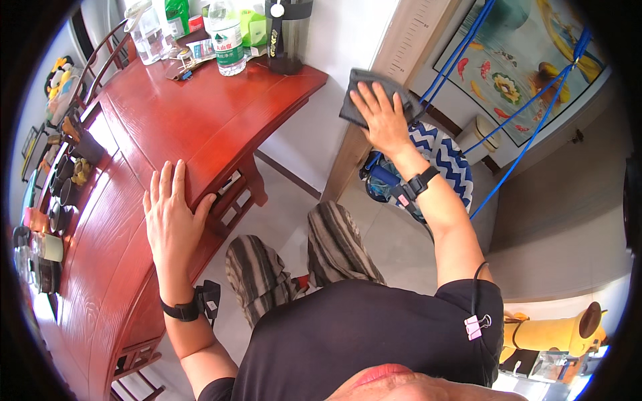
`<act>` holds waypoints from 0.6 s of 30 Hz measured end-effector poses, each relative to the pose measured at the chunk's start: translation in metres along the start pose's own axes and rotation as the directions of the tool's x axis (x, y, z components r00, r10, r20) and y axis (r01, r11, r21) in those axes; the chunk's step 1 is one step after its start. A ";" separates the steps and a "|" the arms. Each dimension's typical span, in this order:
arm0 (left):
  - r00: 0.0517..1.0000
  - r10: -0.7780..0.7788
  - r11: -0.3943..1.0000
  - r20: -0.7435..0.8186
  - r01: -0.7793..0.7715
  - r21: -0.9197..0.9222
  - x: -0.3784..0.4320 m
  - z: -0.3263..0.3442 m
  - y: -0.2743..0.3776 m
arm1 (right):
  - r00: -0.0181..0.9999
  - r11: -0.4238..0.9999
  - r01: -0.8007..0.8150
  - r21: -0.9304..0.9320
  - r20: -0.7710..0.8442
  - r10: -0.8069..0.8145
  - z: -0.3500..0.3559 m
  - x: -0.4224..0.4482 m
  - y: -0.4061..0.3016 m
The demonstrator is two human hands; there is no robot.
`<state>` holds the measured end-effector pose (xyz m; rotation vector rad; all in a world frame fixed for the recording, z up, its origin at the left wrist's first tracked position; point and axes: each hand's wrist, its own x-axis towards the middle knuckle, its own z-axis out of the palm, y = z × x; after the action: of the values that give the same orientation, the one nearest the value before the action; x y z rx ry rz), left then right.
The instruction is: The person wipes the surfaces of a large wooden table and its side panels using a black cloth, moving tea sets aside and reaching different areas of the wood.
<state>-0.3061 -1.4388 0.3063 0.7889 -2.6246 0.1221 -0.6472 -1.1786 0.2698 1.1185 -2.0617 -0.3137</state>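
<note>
My right hand lies with fingers spread on a folded dark grey cloth, against the wooden edge of a wall opening that bears a ruler scale. The cloth sits under the palm and fingers; its far corner sticks out past the fingertips. On the left, my left hand rests flat on the glossy red wooden table, its thumb at the table's edge and nothing in it. Both wrists wear black straps with small devices.
A water bottle, a dark tumbler and a clear pitcher stand at the table's far end. Tea ware lines the left side. Blue cords hang at the right, near a chevron-patterned fabric basket and a fish picture.
</note>
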 end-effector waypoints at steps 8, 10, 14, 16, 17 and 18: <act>1.000 -0.002 1.000 0.008 0.002 0.023 0.001 0.001 -0.002 | 0.953 0.879 0.042 0.475 0.244 -0.177 0.049 -0.055 -0.051; 1.000 -0.003 1.000 0.000 0.003 0.007 0.000 0.000 -0.001 | 0.977 0.781 -0.092 0.618 0.207 -0.049 0.048 -0.059 -0.071; 0.999 0.024 0.999 -0.028 -0.025 -0.029 0.004 0.000 0.004 | 0.599 -0.455 -0.681 0.573 0.794 0.102 0.071 -0.056 -0.084; 1.000 0.010 1.000 -0.025 -0.010 -0.016 0.000 0.002 -0.001 | 0.542 -0.814 -0.469 0.342 0.839 0.041 0.020 -0.031 -0.086; 0.999 0.012 1.000 -0.030 -0.012 -0.016 0.001 0.002 0.000 | 0.543 -0.893 -0.360 0.271 0.839 0.036 0.005 -0.022 -0.080; 0.999 0.014 1.000 -0.035 -0.014 -0.017 0.002 0.002 0.002 | 0.635 -0.881 -0.269 0.389 0.760 0.142 0.009 -0.016 -0.072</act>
<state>-0.3095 -1.4391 0.3055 0.7559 -2.5954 0.1158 -0.6043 -1.2096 0.2172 0.3315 -1.9168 3.1273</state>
